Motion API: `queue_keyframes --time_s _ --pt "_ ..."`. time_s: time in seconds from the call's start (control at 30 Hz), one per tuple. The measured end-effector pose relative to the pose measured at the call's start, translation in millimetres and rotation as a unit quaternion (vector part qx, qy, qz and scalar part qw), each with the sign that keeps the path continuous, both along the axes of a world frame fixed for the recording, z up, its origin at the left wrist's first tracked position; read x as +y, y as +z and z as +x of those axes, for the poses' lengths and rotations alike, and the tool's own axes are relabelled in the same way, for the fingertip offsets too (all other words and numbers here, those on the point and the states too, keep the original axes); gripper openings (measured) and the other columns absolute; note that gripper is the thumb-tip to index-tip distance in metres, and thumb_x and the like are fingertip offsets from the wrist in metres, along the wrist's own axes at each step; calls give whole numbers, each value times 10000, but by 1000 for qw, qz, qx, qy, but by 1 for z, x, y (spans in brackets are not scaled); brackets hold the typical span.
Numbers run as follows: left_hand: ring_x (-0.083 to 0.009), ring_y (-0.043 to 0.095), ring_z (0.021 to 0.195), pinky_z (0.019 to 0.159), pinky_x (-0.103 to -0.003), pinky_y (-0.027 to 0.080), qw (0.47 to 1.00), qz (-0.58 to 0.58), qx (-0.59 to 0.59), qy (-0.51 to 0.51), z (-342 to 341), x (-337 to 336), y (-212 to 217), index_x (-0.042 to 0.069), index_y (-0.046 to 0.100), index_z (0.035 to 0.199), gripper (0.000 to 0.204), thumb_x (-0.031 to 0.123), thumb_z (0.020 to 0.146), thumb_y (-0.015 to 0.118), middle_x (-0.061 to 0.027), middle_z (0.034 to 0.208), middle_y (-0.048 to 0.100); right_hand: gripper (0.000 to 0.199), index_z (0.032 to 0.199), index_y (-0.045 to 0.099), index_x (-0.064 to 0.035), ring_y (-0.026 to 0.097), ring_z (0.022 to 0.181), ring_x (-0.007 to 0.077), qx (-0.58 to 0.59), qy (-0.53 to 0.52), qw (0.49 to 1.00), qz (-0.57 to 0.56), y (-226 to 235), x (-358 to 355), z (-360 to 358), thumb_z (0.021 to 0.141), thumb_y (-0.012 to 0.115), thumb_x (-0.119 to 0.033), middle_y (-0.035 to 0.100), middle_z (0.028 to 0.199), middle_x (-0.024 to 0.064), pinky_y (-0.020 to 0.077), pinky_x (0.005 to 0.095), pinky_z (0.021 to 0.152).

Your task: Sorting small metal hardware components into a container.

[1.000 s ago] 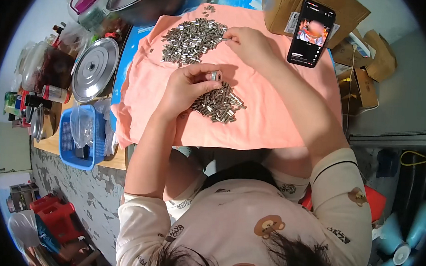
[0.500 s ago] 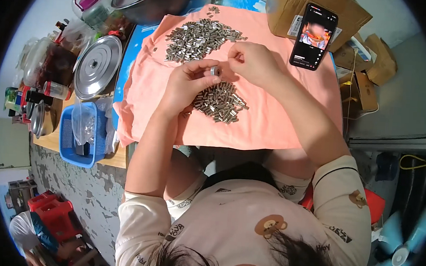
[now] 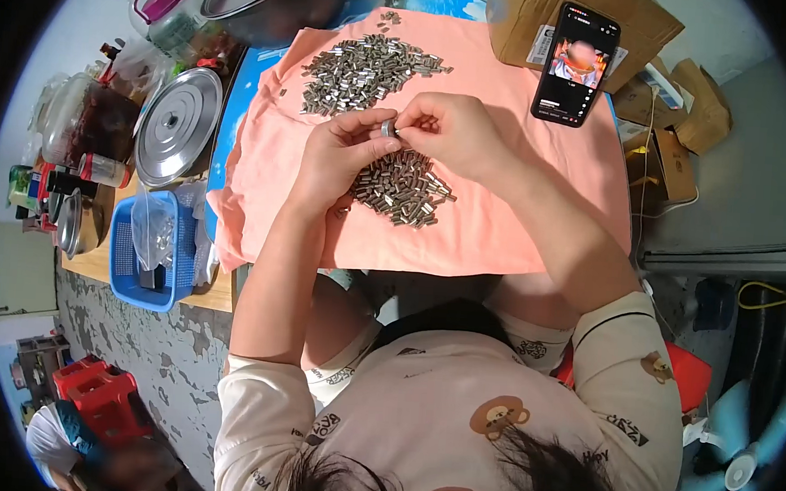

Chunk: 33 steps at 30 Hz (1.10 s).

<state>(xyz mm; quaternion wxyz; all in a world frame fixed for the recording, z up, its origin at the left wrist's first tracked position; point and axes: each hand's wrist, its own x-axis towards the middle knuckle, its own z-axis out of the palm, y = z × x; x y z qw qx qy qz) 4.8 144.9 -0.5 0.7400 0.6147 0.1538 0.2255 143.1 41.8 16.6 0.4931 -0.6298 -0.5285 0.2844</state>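
Hands (image 3: 458,134) have converged, seemingly at a ring (image 3: 387,130).

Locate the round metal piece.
In the head view, the round metal piece is upper middle, held in the left hand, just left of the right hand, beyond the nearer metal pile.

Everything here says home, and the left side says kitchen corner: there's a shiny pot lid (image 3: 179,127) standing on edge, a big clear jar (image 3: 177,25) with a pink top, and a sauce-style bottle (image 3: 105,170) in the clutter! Just below, a blue plastic basket (image 3: 141,296) sits on a wooden surface (image 3: 90,265). Across to the main surface (image 3: 453,3), and it's wearing a soft pink cloth (image 3: 521,217), with a phone (image 3: 577,66) propped against a cardboard box (image 3: 636,26). Down low, red plastic stools (image 3: 118,400) and a fan (image 3: 740,472), and the bear-print top (image 3: 439,374) looks like loungewear. Lived-in, crowded, thoroughly domestic!
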Motion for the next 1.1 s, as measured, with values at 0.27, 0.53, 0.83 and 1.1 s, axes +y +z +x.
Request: queue_keyframes --time_s 0.27,0.53,0.83,1.1 --pt "-88 561 752 688 -193 470 999 11 26 20 -2 -1 1 -50 557 1020 302 -28 727 626 -52 850 597 102 747 592 -9 580 583 155 -62 -10 997 46 -3 -1 0 705 604 -101 596 680 94 454 270 543" --pt "-93 564 770 706 -199 471 999 21 35 -16 -4 -3 4 -56 549 1019 302 -30 727 624 -46 848 590 120 846 549 3 517 623 52 83 65 992 -75 1 10 26 769 600 -75 574 731 3 438 204 556" --pt "-85 556 770 703 -205 472 999 18 19 -39 1 -6 4 -49 542 1009 295 -30 726 624 -34 852 584 93 759 608 -71 579 724 292 -376 -186 908 1 -30 45 59 713 551 -128 593 753 134 460 397 658" --pt "-67 539 739 673 -188 461 999 27 8 -22 -1 -1 1 -37 550 1012 292 -24 730 626 -12 823 571 75 707 583 -37 571 671 273 -410 -119 903 -46 -11 18 44 697 556 -106 578 728 124 458 368 616"
